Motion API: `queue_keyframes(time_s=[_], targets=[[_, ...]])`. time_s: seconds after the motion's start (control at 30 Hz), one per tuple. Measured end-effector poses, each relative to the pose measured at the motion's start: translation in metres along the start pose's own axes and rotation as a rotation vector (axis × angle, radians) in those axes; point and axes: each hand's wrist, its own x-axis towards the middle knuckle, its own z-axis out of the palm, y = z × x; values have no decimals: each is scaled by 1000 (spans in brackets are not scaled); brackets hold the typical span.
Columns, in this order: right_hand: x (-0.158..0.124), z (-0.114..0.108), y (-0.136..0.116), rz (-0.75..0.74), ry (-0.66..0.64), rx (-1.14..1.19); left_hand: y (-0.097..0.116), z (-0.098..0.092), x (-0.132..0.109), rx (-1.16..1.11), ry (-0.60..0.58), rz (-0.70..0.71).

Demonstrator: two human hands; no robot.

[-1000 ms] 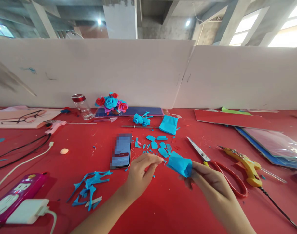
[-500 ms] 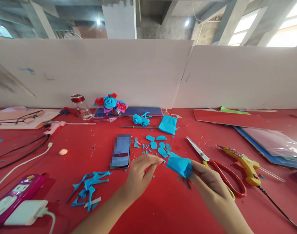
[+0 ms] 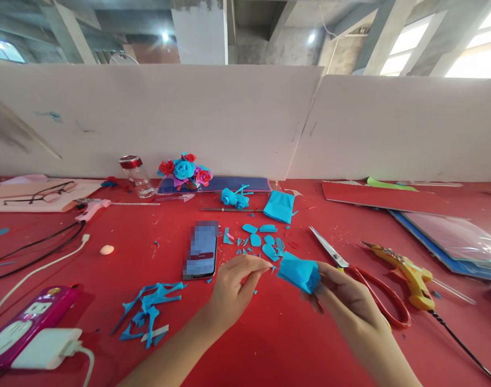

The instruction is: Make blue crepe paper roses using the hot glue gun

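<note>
Between the thumb and fingers of my right hand [image 3: 344,298] is a piece of blue crepe paper [image 3: 297,271], curled open at its near end. My left hand [image 3: 237,282] is pinched just left of that paper, its fingertips apart from it. Whatever the pinch holds, if anything, is too small to make out. Cut blue paper petals [image 3: 255,239] and tiny scraps lie beyond both hands. A folded blue paper square [image 3: 279,206] and small blue paper roses [image 3: 234,198] rest further back. Red-handled scissors [image 3: 334,250] lie to the right of my right hand.
A phone [image 3: 202,252] and blue offcuts [image 3: 148,312] lie to the left, by a magenta power strip [image 3: 31,322] with a white charger. A yellow glue gun [image 3: 406,274] lies right. Behind stand a glass bottle [image 3: 137,177] and a paper bouquet [image 3: 184,171], before a white partition [image 3: 156,118].
The whole view has shifted slightly, with things on the table appearing a little further right. Both hands keep nearly the same pose, and the blue paper stays in my right hand.
</note>
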Motion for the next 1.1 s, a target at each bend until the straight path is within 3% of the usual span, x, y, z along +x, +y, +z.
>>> queue_keyframes(time_s=[0.33, 0.47, 0.53, 0.73, 0.9, 1.1], targets=[[1, -1, 0, -36, 13, 43, 2, 1, 2, -38, 16, -54], [0, 0, 13, -72, 128, 104, 5, 2, 5, -185, 63, -265], [2, 4, 19, -72, 136, 22, 4, 4, 6, -327, 99, -404], [21, 25, 24, -77, -106, -312, 1, 13, 5, -600, 140, -672], [32, 33, 35, -227, -211, -272, 5, 15, 5, -628, 7, -665], [27, 30, 43, -224, -157, -243, 8, 14, 7, -583, -4, -639]])
